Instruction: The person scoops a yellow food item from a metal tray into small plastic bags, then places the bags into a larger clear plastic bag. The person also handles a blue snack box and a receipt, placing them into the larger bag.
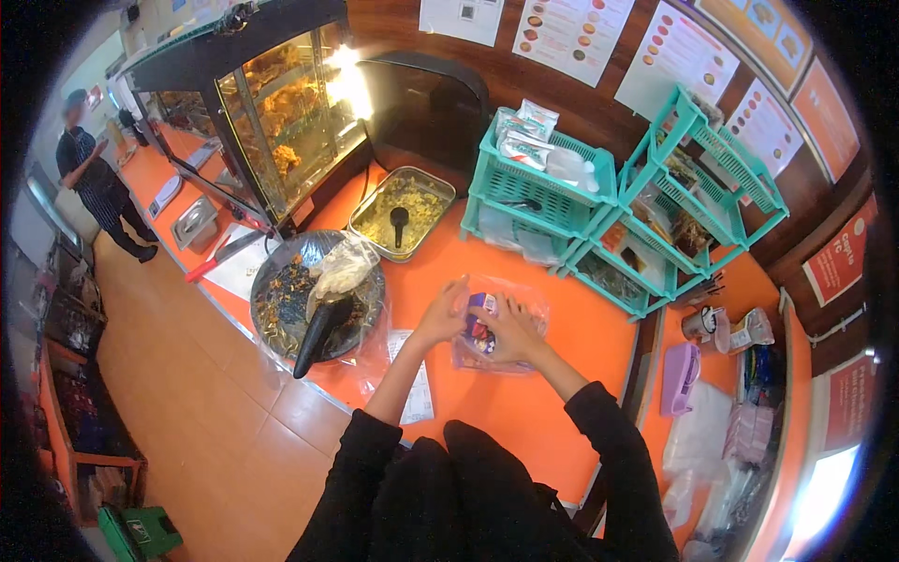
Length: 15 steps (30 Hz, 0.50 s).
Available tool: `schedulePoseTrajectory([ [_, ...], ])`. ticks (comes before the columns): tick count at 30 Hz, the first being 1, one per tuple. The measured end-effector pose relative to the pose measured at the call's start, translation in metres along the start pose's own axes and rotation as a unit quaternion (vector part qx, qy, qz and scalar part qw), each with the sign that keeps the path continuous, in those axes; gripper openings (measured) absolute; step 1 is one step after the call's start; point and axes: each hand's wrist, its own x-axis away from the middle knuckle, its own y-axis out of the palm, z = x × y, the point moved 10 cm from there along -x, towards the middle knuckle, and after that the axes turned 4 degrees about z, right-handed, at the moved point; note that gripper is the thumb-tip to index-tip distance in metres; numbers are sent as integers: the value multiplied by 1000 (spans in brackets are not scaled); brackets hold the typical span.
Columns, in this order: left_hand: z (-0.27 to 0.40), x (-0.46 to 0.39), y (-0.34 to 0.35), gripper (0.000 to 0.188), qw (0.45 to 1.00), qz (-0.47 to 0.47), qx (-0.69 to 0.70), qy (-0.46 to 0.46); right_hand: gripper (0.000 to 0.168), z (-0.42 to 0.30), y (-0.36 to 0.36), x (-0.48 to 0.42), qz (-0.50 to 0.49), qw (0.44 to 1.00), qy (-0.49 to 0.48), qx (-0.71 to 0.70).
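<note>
In front of me on the orange counter [562, 421], my right hand [516, 334] grips a small purple printed package [483, 305] from its right side. My left hand [441, 316] is at the package's left side, fingers bent towards it; whether it pinches the package or the plastic is unclear. Around and under both lies a clear plastic bag [537, 295], with its contents partly covered by my hand. A printed paper slip [420, 393] rests beneath my left forearm. To the left sits a wide dark mortar [270, 295] under clear plastic, a black pestle [319, 341] leaning over its rim.
Beyond the mortar are a metal tray of yellow food [418, 211] and a lit glass food warmer [281, 112]. Teal stacking baskets [541, 190] hold packets at the back. A red-handled knife [204, 270] lies at the left edge. A person [91, 168] stands far left.
</note>
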Motion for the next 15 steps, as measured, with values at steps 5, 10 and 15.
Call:
schedulePoseTrajectory([
  [5, -5, -7, 7, 90, 1000, -17, 16, 9, 84, 0, 8, -5, -45, 998, -29, 19],
  [10, -6, -9, 15, 91, 995, 14, 36, 91, 77, -8, 15, -4, -132, 991, -19, 20],
  [15, 33, -1, 28, 88, 995, -1, 45, 90, 66, 35, 94, 1, -201, 975, 35, 87],
])
